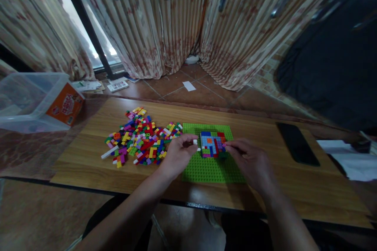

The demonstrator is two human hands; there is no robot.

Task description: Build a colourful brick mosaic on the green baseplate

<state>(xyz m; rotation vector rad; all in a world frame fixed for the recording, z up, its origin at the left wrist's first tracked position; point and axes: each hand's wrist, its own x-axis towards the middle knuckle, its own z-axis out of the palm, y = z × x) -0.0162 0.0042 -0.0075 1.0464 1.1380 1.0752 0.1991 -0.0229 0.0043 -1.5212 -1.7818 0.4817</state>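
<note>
From the head view, the left hand (178, 153) appears to pinch a small white plastic brick (195, 141) between thumb and forefinger, just beside the flat, rectangular, multicoloured brick block (212, 145); the right hand (253, 160) has its fingertips drawn together at a tiny pink brick (224, 145) by the block's right edge, though whether they grip it or only touch it I cannot tell; the block sits on the square, bright green studded baseplate (206, 172), nearer its far edge; the step in hand looks like adding or adjusting pieces on this block, and the next move seems to call for lining up studs squarely and pressing evenly, without jarring neighbouring pieces; the baseplate reads as thin, stiff plastic with regular rows of round studs, while the block is a patchwork of blue, red, white, orange and green; left of it spreads a loose heap of mixed glossy bricks (144, 137), blocky and angular, on the brown wood-grain tabletop (118, 176); a slim black rectangular phone-like slab (297, 143) lies well to the right, dark and smooth
</note>
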